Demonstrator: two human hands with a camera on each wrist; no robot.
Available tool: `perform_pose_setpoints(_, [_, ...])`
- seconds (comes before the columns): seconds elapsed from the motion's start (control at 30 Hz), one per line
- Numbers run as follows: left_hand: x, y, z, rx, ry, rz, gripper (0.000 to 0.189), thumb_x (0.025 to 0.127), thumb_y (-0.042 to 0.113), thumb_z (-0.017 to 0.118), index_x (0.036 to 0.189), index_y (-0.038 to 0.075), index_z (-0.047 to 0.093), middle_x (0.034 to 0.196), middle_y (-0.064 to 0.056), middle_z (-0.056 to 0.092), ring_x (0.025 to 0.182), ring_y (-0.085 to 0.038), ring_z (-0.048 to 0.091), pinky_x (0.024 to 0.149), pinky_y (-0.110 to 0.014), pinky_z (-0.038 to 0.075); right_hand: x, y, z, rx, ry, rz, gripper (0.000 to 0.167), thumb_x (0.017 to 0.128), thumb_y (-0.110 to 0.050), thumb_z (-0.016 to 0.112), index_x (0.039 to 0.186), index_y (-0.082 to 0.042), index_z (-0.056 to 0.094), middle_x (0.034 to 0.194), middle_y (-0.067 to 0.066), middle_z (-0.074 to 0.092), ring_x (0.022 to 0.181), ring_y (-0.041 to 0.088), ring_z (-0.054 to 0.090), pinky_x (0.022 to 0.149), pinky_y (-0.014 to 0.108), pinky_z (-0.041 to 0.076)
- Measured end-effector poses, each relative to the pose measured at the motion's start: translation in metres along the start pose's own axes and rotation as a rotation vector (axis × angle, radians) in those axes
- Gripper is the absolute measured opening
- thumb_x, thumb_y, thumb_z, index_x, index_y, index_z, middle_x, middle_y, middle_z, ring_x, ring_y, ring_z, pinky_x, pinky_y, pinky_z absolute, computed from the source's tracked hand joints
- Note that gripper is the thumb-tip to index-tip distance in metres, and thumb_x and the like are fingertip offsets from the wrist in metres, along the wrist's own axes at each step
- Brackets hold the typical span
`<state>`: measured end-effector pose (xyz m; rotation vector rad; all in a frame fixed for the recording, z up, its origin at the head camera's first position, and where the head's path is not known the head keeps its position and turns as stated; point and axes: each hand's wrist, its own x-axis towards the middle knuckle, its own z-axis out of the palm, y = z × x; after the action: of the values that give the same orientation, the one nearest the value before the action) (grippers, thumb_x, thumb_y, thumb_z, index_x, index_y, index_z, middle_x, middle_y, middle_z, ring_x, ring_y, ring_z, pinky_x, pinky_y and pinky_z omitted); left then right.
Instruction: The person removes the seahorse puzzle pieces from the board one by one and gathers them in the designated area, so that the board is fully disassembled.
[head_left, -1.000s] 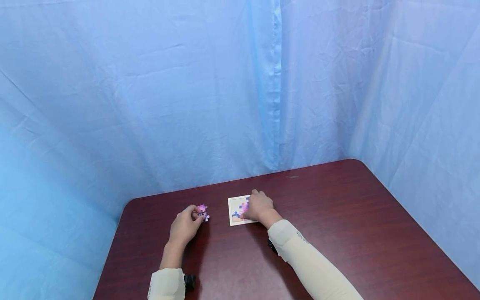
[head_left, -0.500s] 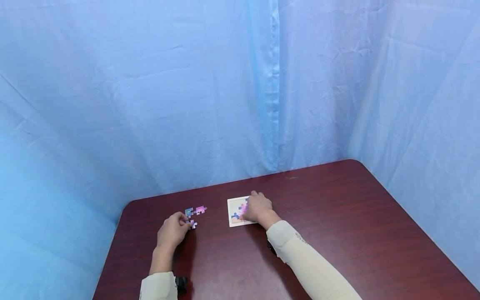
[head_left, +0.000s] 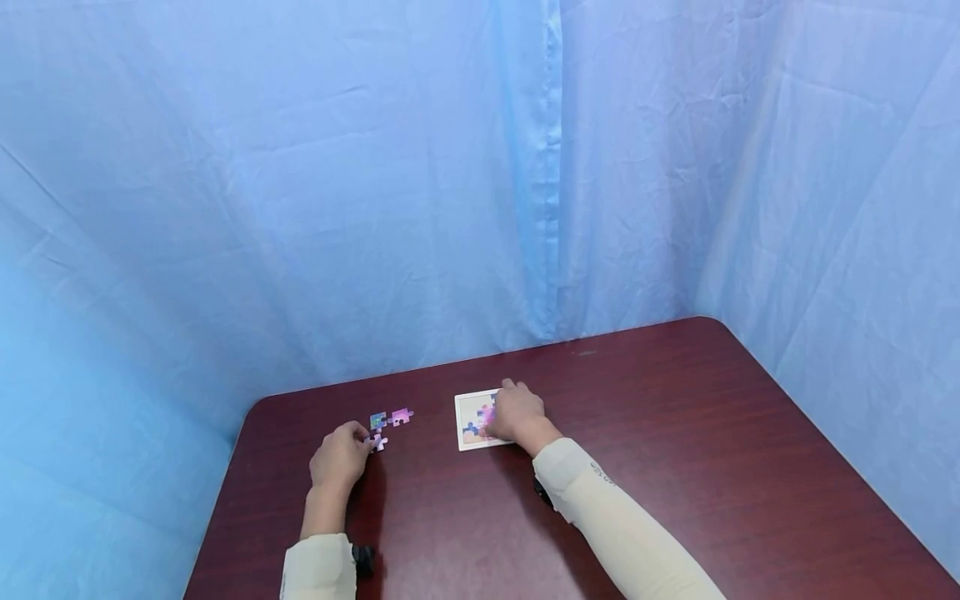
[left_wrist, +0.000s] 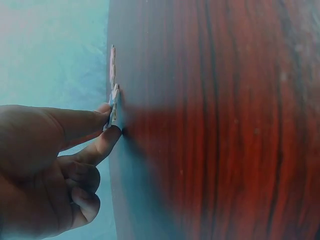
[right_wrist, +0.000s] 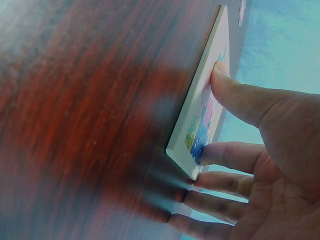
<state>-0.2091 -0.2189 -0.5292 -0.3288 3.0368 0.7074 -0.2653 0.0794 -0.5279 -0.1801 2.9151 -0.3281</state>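
Observation:
My left hand [head_left: 339, 456] pinches a purple and white jigsaw piece [head_left: 380, 442] between thumb and index finger, just over the table. In the left wrist view that piece [left_wrist: 113, 116] shows edge-on, with the other fingers curled loosely below. A blue-green piece [head_left: 377, 421] and a pink piece [head_left: 401, 417] lie just beyond it. On the white-framed puzzle board [head_left: 460, 423] rests my right hand [head_left: 519, 414], covering its right side. In the right wrist view, thumb [right_wrist: 220, 82] and index finger touch the partly filled picture; the other fingers reach past the frame's corner.
A dark red-brown wooden table [head_left: 465, 517] bears everything. Blue curtains [head_left: 420, 183] hang behind its far edge and along both sides. Bare tabletop separates the loose pieces from the puzzle board.
My left hand has moved left and slightly towards me with its jigsaw piece, uncovering the blue-green and pink pieces. The right hand and the board have stayed in place.

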Motion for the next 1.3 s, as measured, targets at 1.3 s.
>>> perform_pose_setpoints(1.3, [0.0043, 0.004, 0.0101, 0.039, 0.093, 0.03, 0.026, 0.098, 0.018, 0.075, 0.119, 0.003, 0.076, 0.111, -0.018, 0.075, 0.097, -0.035, 0.072, 0.084, -0.06, 0.058, -0.0042, 0.0022, -0.0034, -0.008, 0.009, -0.014, 0.064, 0.08, -0.055, 0.087, 0.118, -0.005, 0.077, 0.148, 0.011, 0.057, 0.13, 0.029, 0.056, 0.096, 0.053, 0.058])
